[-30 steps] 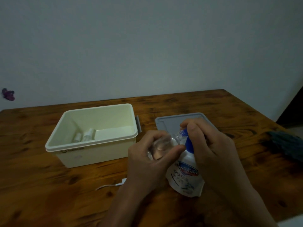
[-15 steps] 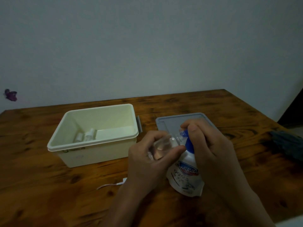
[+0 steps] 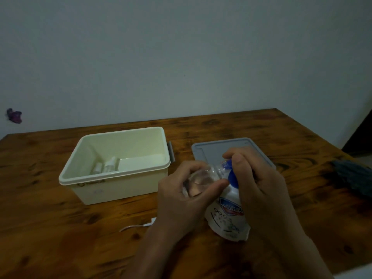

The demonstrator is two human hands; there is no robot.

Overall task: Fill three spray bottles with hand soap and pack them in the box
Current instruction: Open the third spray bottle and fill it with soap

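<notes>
My left hand grips a small clear spray bottle, tilted with its open neck toward the right. My right hand holds a white hand soap pouch near its blue spout, and the spout meets the bottle's neck. The cream plastic box stands open at the left. Two small white-capped bottles lie inside it against the left wall.
The box's grey lid lies flat behind my hands on the wooden table. A white spray pump with its tube lies near my left wrist. A dark cloth sits at the right edge.
Both hands keep the bottle and pouch pressed together. The view has shifted slightly; nothing else has moved.
</notes>
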